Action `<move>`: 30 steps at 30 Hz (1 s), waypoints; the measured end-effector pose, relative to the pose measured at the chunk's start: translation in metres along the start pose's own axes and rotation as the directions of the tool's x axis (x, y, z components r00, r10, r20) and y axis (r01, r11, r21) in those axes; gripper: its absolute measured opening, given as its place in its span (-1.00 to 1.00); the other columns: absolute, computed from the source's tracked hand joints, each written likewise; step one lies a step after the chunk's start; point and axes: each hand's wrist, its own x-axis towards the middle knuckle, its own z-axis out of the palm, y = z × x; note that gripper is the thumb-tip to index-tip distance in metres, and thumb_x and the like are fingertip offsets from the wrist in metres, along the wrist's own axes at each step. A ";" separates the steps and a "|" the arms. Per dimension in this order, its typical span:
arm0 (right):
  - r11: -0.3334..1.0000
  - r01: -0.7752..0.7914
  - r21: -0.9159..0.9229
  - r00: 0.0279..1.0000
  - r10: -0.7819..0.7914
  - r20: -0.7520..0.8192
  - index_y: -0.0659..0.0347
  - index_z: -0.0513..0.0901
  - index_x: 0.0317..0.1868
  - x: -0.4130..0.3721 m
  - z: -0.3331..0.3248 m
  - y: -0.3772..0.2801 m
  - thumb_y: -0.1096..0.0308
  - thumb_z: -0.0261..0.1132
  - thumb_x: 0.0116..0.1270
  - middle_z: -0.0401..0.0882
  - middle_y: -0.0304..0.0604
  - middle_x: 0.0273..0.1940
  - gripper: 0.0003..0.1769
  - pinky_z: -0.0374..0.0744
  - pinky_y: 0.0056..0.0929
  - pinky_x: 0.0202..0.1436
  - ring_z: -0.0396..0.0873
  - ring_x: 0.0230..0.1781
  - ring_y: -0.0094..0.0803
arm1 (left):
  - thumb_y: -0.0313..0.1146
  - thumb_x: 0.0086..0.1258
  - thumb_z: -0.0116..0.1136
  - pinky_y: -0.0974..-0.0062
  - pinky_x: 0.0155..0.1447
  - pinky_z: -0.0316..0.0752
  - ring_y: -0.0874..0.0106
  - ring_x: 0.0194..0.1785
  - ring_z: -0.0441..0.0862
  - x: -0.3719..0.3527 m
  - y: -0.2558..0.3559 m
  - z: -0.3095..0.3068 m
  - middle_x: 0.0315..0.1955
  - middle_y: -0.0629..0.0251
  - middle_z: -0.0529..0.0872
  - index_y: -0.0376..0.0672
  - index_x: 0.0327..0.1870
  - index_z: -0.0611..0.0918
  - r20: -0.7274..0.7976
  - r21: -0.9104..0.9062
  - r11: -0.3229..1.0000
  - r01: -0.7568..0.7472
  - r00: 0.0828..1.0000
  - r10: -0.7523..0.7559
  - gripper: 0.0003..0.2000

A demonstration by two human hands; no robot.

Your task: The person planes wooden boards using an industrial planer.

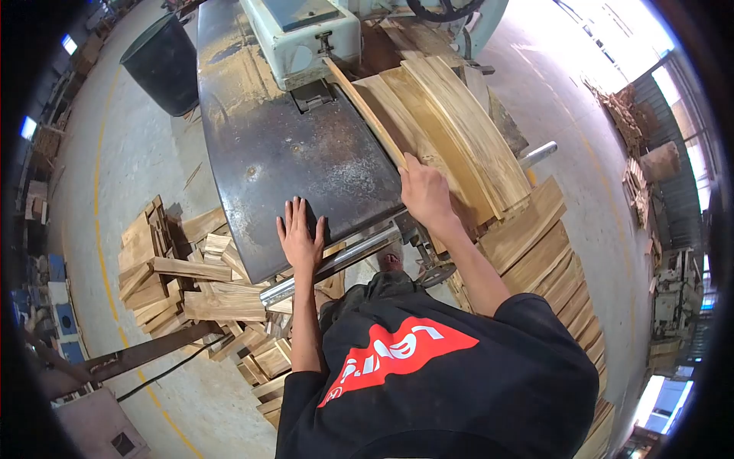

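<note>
My left hand (301,236) lies flat on the dark metal machine table (283,164), fingers spread, close to its front edge. In my right hand (426,193), the fingers are closed on the near end of a narrow wooden strip (365,112). The strip runs forward along the table's right side to the pale green machine housing (316,47). Just right of the strip, several wide boards (459,126) are stacked, the top ones light-coloured. My right fingers partly hide the strip's near end.
Loose wood offcuts (222,294) are heaped on the floor at left. More boards (544,249) are stacked at my right. A metal roller bar (329,265) crosses the table's front. A black bin (162,65) stands at the far left, a handwheel (446,11) at the back.
</note>
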 end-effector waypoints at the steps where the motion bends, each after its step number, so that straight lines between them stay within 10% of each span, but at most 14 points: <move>1: 0.995 0.031 0.097 0.999 -0.027 -0.046 0.39 0.64 0.07 0.001 0.005 0.003 0.36 0.25 0.60 0.67 0.25 -0.39 -0.76 0.70 0.07 -0.13 0.83 -0.08 0.01 | -0.07 0.59 0.30 0.01 0.79 0.02 0.16 0.74 0.28 0.001 -0.001 0.001 0.65 0.13 0.44 -0.14 0.66 0.42 -0.019 -0.026 0.999 0.023 1.000 -0.024 -0.31; 6: 0.774 -0.221 0.593 0.966 0.090 0.241 0.36 0.65 -0.03 0.006 0.080 0.026 0.30 0.27 0.60 0.69 0.29 -0.27 -0.77 0.55 -0.04 -0.15 0.70 -0.23 0.24 | -0.07 0.66 0.20 0.08 0.79 0.05 0.00 0.73 0.26 -0.003 -0.009 0.003 0.66 -0.15 0.35 -0.39 0.71 0.22 -0.075 -0.216 0.971 0.098 0.990 -0.116 -0.21; 10: 0.900 -0.084 0.429 0.993 0.112 -0.040 0.39 0.70 0.16 -0.001 0.129 0.022 0.31 0.33 0.54 0.74 0.28 -0.25 -0.66 0.66 0.06 0.00 0.73 -0.18 0.27 | -0.12 0.65 0.23 0.05 0.77 0.11 -0.12 0.69 0.29 -0.006 -0.012 -0.003 0.64 -0.25 0.34 -0.41 0.71 0.21 -0.099 -0.314 0.945 0.095 0.986 -0.132 -0.21; 13: 0.987 0.162 0.017 0.987 -0.162 -0.019 0.33 0.48 0.54 -0.024 0.113 -0.006 0.23 0.42 0.47 0.30 0.39 0.60 -0.28 0.49 0.15 0.49 0.39 0.57 0.24 | -0.07 0.53 0.39 0.06 0.77 0.09 -0.09 0.72 0.25 -0.006 -0.010 -0.003 0.63 -0.25 0.35 -0.42 0.71 0.19 -0.065 -0.214 0.971 0.104 0.991 -0.120 -0.09; 16: 0.945 0.247 0.213 0.933 -0.292 0.212 0.28 0.36 0.65 -0.058 0.112 -0.018 0.18 0.43 0.48 0.07 0.25 0.74 -0.17 0.23 0.16 0.71 0.08 0.76 0.12 | -0.08 0.47 0.45 0.09 0.79 0.06 -0.06 0.73 0.22 -0.003 0.000 -0.002 0.65 -0.22 0.33 -0.45 0.72 0.12 -0.050 -0.142 0.983 0.119 0.991 -0.127 -0.01; 30: 0.976 0.211 0.054 0.971 -0.216 0.106 0.24 0.36 0.69 -0.058 0.127 0.017 0.17 0.29 0.58 0.22 0.04 0.74 -0.24 0.03 0.13 0.80 0.11 0.78 0.00 | -0.01 0.51 0.38 0.02 0.78 0.03 -0.03 0.77 0.17 -0.002 0.001 -0.004 0.68 -0.19 0.28 -0.50 0.70 0.14 0.010 -0.007 0.999 0.049 0.999 -0.049 -0.02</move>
